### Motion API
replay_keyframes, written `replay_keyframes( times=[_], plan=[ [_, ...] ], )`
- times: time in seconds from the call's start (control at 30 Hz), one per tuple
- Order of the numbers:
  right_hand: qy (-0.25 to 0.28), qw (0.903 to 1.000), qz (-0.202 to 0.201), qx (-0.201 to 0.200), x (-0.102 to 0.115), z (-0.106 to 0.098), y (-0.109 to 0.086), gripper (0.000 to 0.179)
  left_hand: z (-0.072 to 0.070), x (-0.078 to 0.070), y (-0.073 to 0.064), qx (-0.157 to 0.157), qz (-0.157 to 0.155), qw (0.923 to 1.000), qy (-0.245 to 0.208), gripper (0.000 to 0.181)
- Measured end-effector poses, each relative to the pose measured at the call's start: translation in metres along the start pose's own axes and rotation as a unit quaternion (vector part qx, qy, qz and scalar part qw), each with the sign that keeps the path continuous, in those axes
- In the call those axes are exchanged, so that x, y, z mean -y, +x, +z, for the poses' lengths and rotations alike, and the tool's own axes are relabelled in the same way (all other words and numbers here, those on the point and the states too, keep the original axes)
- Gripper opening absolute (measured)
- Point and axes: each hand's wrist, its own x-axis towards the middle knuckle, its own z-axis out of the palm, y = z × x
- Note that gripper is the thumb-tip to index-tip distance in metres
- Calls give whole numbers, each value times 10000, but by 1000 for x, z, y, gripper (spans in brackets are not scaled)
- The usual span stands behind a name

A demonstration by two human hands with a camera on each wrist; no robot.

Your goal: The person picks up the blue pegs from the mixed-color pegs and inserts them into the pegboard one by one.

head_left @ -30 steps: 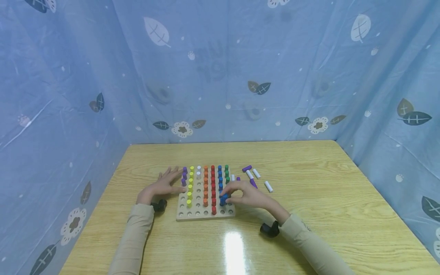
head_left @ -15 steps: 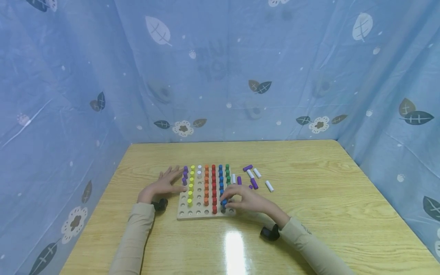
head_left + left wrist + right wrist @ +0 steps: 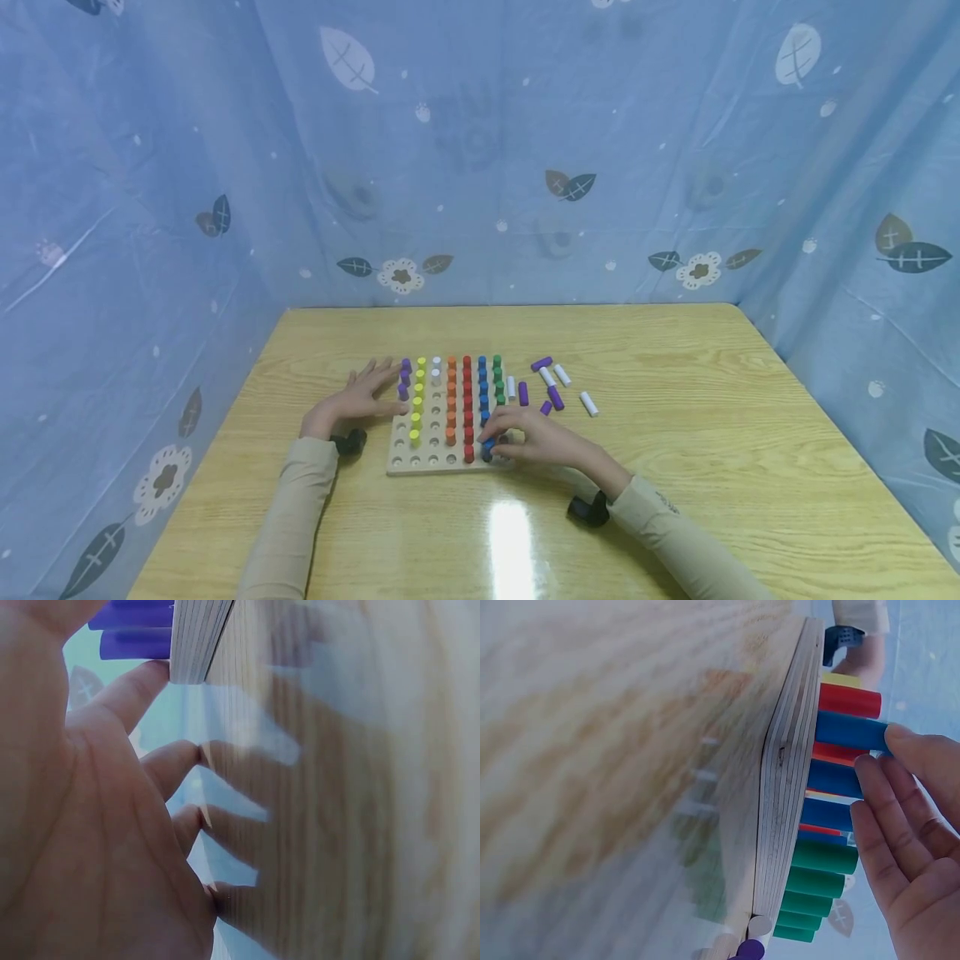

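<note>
A wooden pegboard [image 3: 442, 469] bears columns of coloured pegs. My right hand [image 3: 547, 437] pinches a blue peg [image 3: 487, 450] at the near end of the blue column. In the right wrist view this blue peg [image 3: 851, 730] stands upright on the board, the thumb at its top end and the other fingers beside neighbouring blue pegs. My left hand [image 3: 352, 404] lies at the board's left edge with fingers spread, near the purple pegs [image 3: 405, 377]. The left wrist view shows the left hand [image 3: 90, 802] with one fingertip touching the board's edge [image 3: 196, 645].
Loose white pegs [image 3: 588, 404] and purple pegs [image 3: 523, 393] lie on the wooden table [image 3: 660, 433] to the right of the board. Bare holes show in the white, purple and yellow columns. A blue patterned curtain [image 3: 480, 167] surrounds the table.
My right hand has lowered the blue peg to the nearest hole of the blue column, where a bare hole showed before. The left hand has stayed at the board's left edge.
</note>
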Motion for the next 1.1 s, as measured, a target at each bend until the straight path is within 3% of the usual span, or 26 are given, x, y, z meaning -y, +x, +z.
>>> replay_keyframes(
  times=[0.73,1.1],
  plan=[
    [-381,9989,209,184,3,-5,1,17,-5,-3,2,8,-6,10000,72,91],
    [-318,9991,227,190,1,-7,-4,19,-3,-5,-1,30,-44,9999,116,92]
  ],
)
